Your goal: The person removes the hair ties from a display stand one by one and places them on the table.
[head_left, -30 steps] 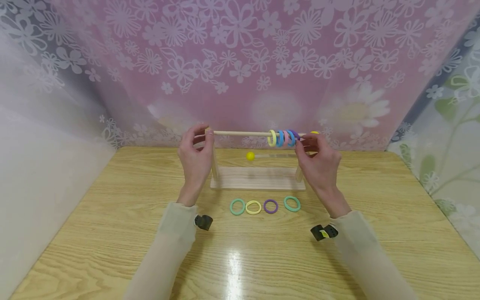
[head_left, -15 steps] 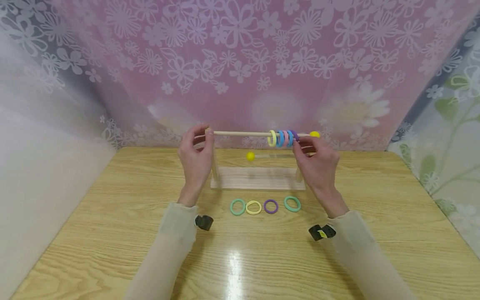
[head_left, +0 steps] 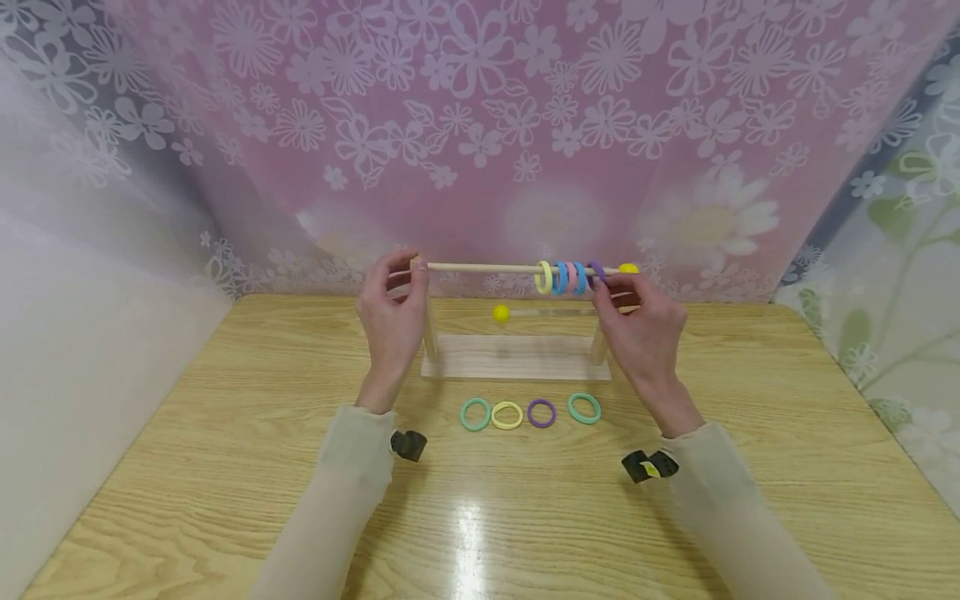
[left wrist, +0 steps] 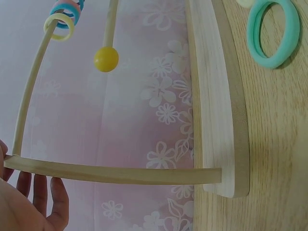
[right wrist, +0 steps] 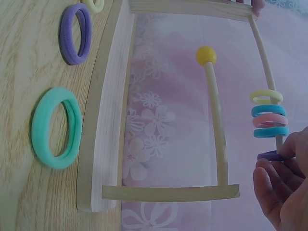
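A wooden rack [head_left: 517,367] with two posts and two rods stands on the table. My left hand [head_left: 393,304] grips the top of the left post [left wrist: 120,174], where the upper rod [head_left: 480,268] joins it. Thumb and fingers of my right hand [head_left: 640,321] pinch a purple hair tie [right wrist: 270,156] around that rod, near its yellow ball end [head_left: 628,269]. To the left of it hang a yellow hair tie [right wrist: 266,96], a blue one [right wrist: 268,110], a pink one [right wrist: 269,120] and another blue one [right wrist: 270,132]. A gap separates the purple hair tie from these.
Before the rack lie a green hair tie [head_left: 475,414], a yellow hair tie [head_left: 507,403], a purple hair tie [head_left: 542,425] and a second green hair tie [right wrist: 57,128]. The lower rod ends in a yellow ball [left wrist: 106,59]. A floral curtain [head_left: 480,125] hangs behind the table.
My right hand shifted slightly left, then back right with the purple hair tie, which now stands apart from the blue one. My left hand stays on the post.
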### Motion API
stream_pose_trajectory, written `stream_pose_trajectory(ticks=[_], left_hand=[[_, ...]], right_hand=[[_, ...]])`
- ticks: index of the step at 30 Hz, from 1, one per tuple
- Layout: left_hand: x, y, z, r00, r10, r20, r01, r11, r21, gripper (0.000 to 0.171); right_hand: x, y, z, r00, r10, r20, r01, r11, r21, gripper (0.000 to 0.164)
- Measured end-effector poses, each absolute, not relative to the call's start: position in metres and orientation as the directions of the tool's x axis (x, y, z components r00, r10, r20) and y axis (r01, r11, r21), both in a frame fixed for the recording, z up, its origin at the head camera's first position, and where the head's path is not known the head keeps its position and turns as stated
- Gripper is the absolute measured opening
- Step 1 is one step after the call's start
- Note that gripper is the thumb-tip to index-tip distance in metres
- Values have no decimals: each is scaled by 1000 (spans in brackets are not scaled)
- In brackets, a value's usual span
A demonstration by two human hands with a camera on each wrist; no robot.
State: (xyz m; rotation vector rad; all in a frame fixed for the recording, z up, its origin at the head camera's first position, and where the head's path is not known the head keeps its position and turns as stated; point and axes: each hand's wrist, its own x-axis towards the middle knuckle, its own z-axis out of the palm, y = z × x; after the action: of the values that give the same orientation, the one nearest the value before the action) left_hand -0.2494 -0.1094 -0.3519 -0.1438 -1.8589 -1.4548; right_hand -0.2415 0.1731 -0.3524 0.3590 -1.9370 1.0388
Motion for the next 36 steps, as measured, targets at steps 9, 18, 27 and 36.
stream_pose_trajectory(ticks=[9,18,27,36], left_hand=[[-250,-110,-352,-703,-355,616,507,356,785,23],[-251,-110,-352,-700,-354,620,511,358,781,23],[-251,-109,-352,-706,-364,607,505,341,793,22],[-251,-108,-352,-708,-371,600,500,337,798,23]], right_hand=[[-239,180,-353,-580,153,800,-563,635,-530,13],[-237,186,-353,-563,186,805,-546,648,-531,14],[-234,189,-353,-560,210,801,-536,646,-544,13],[-233,194,-354,-561,245,791,-526,632,-569,12]])
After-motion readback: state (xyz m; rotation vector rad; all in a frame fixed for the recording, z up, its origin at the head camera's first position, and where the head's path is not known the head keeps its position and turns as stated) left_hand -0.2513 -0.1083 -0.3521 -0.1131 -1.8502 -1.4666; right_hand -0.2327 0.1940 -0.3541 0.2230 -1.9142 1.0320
